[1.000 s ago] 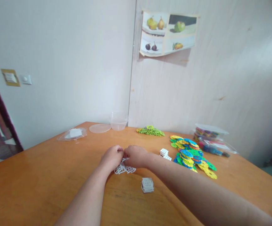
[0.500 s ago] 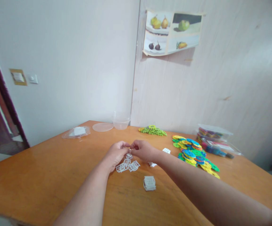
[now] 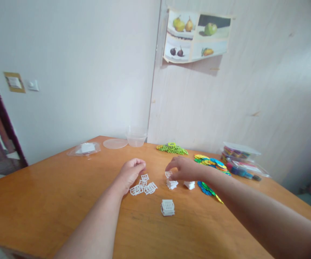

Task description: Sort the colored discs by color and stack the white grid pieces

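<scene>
On the desk (image 3: 50,194), the right hand (image 3: 183,169) pinched a white lattice piece (image 3: 168,175) just above a small white stack (image 3: 172,184). The left hand (image 3: 131,172) curled loosely closed, apparently empty, touching scattered lattice pieces (image 3: 143,187) left of that stack.

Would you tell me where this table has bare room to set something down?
Bare wood lies left of the left hand, below the plastic lid. It is crowded around the white lattice pieces, right hand and coloured discs.

Two bare forearms, no sleeves, left grip (image 3: 130,172) and right grip (image 3: 183,169) ringless.
</scene>
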`<state>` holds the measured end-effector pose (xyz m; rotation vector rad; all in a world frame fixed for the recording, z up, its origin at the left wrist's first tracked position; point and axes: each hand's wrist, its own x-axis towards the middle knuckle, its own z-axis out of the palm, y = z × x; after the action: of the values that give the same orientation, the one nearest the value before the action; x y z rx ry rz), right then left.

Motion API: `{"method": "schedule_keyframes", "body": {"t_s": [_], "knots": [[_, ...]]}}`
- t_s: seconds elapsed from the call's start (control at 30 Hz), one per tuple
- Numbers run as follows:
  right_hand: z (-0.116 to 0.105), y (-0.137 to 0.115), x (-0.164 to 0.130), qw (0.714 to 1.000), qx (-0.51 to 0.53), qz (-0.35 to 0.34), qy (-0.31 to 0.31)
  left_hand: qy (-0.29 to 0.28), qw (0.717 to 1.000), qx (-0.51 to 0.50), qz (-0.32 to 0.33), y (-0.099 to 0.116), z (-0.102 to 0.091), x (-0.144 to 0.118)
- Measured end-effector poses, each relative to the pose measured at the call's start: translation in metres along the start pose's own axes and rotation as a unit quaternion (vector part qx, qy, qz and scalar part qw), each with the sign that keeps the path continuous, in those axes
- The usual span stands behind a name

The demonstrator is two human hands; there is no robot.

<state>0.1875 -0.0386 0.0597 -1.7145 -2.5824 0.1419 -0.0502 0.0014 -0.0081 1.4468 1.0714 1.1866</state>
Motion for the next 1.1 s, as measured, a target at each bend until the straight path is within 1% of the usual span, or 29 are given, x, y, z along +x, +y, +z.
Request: {"method": "schedule_keyframes", "body": {"t_s": [0.1, 0.2, 0.37, 0.47, 0.57, 0.63, 0.7, 0.83, 0.9, 1.0, 1.1], "knots": [[0.001, 0.01, -0.009, 1.0, 0.005, -0.004, -0.01, -0.004, 1.0, 0.014, -0.005, -0.003, -0.001, 0.002], [0.005, 0.013, -0.013, 1.0, 0.006, -0.007, -0.011, -0.009, 1.0, 0.026, 0.0, -0.005, -0.001, 0.002], [0.01, 0.016, -0.014, 1.0, 0.021, -0.003, -0.022, -0.009, 0.999, 0.044, 0.003, -0.005, -0.001, 0.002], [0.009, 0.015, -0.011, 1.0, 0.025, 0.001, -0.007, 0.002, 0.998, 0.059, 0.001, -0.006, -0.001, 0.003], [0.007, 0.008, 0.0, 0.999, 0.034, 0.006, 0.012, 0.032, 0.994, 0.106, 0.008, -0.012, -0.001, 0.005], [0.009, -0.002, 0.012, 0.999, 0.034, 0.004, 0.015, 0.057, 0.986, 0.153, 0.021, -0.017, -0.003, 0.008], [0.012, -0.015, 0.026, 1.0, 0.024, 0.001, 0.008, 0.067, 0.978, 0.197, 0.034, -0.022, -0.006, 0.011], [0.024, -0.04, 0.054, 0.999, 0.018, 0.023, -0.019, 0.051, 0.965, 0.252, 0.05, -0.029, -0.011, 0.016], [0.03, -0.049, 0.066, 0.998, 0.021, 0.048, -0.029, 0.037, 0.962, 0.268, 0.047, -0.033, -0.012, 0.018], [0.038, -0.056, 0.08, 0.994, 0.029, 0.1, -0.044, 0.017, 0.961, 0.273, 0.041, -0.04, -0.012, 0.02], [0.045, -0.057, 0.09, 0.988, 0.052, 0.133, -0.055, 0.008, 0.963, 0.266, 0.038, -0.045, -0.011, 0.022]]}}
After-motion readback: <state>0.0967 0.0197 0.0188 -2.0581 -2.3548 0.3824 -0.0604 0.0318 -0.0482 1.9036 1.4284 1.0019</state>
